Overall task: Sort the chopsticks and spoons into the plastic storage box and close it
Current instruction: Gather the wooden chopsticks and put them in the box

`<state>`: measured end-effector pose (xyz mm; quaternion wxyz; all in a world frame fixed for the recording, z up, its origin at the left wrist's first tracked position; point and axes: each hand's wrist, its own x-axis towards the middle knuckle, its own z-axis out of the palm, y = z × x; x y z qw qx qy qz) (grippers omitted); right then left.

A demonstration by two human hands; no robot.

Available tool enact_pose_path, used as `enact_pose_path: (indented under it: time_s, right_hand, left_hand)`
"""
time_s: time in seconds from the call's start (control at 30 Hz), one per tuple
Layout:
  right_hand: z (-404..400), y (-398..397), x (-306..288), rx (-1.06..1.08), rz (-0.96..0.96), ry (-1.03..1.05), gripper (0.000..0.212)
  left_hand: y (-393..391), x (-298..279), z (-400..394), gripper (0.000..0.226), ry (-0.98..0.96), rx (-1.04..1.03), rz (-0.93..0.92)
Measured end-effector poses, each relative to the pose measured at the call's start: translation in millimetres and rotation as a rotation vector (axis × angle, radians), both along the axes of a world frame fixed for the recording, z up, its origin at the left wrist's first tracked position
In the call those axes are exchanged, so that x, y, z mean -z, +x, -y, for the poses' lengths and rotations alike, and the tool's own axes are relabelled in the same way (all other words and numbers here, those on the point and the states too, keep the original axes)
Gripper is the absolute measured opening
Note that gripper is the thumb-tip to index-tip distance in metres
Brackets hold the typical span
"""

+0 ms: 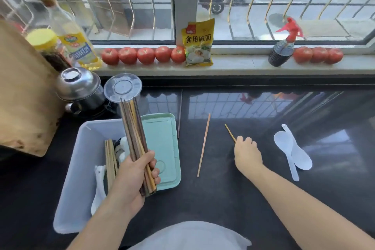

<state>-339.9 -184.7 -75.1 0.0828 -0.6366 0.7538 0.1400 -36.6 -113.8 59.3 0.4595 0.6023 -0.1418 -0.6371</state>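
Observation:
A pale plastic storage box (81, 168) stands open at the lower left, with chopsticks (110, 160) and a white spoon (98, 186) inside. Its mint-green lid (164, 142) lies against its right side. My left hand (132, 176) grips a bundle of several brown chopsticks (133, 128) above the box. My right hand (246, 153) pinches the near end of a light chopstick (230, 132) on the black counter. Another light chopstick (203, 145) and a dark one (180, 113) lie loose between lid and hand. Two white rice spoons (292, 150) lie to the right.
A wooden board (24, 95), a steel pot (79, 87), a clear round lid (122, 87) and bottles (71, 34) crowd the back left. Tomatoes (146, 55), a yellow packet (198, 42) and a spray bottle (281, 50) line the windowsill.

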Motion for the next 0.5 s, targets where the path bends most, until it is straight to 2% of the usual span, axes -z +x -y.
enact_pose_path:
  time_s: [0.07, 0.17, 0.2, 0.27, 0.37, 0.43, 0.5]
  right_hand:
    - [3.1, -9.1, 0.2, -0.072, -0.032, 0.011, 0.026]
    - [28.3, -26.0, -3.6, -0.184, 0.111, -0.168, 0.008]
    - [43.8, -27.6, -5.2, -0.278, 0.155, -0.217, 0.01]
    - [75.6, -19.8, -10.4, -0.609, 0.173, -0.257, 0.017]
    - [107.5, 9.4, -10.2, -1.139, 0.139, -0.176, 0.023]
    - [114.3, 21.4, -6.3, -1.336, 0.127, -0.125, 0.035]
    - [110.6, 17.8, -1.2, -1.392, 0.148, -0.113, 0.047]
  left_hand:
    - [1.3, -1.8, -1.8, 0.007, -0.003, -0.005, -0.005]
    - [3.0, -3.0, -3.2, 0.007, -0.012, -0.013, -0.011]
    - [3.4, -2.9, -2.7, 0.007, -0.002, -0.022, -0.009]
    - [3.5, -1.9, -1.4, 0.006, 0.017, -0.037, -0.009]
    - [3.4, -1.0, -0.9, 0.007, 0.036, -0.034, -0.006]
    - [3.5, -2.4, -0.3, 0.007, 0.035, -0.035, -0.002]
    - [4.6, -3.6, 1.3, 0.008, 0.031, -0.045, -0.004]
